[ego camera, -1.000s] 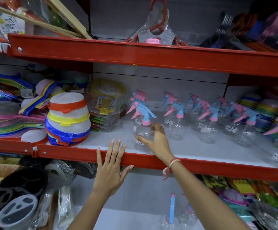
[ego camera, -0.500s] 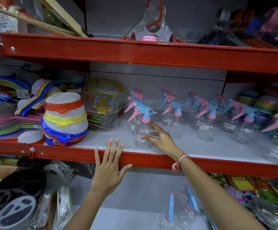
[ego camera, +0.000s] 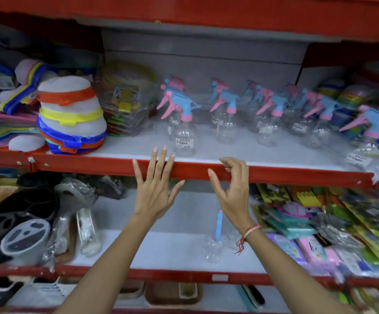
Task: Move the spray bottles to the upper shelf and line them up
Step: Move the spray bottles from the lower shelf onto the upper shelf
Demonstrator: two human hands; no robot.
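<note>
Left hand spread flat, fingers open against the red lip of the upper shelf, likely bracing; right hand loosely curled at the same lip, holding nothing. Spray bottles already stand in rows on that shelf, triggers facing left for a tidy line, nearest bottle just behind the left fingertips; two more bottles wait on the lower shelf. White price stickers too blurred to read.

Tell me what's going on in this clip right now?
A person is restocking spray bottles. Both hands are empty: the left hand rests open against the red shelf edge, the right hand hangs half-curled below it. A row of spray bottles stands on the upper shelf; two bottles wait below.
</note>
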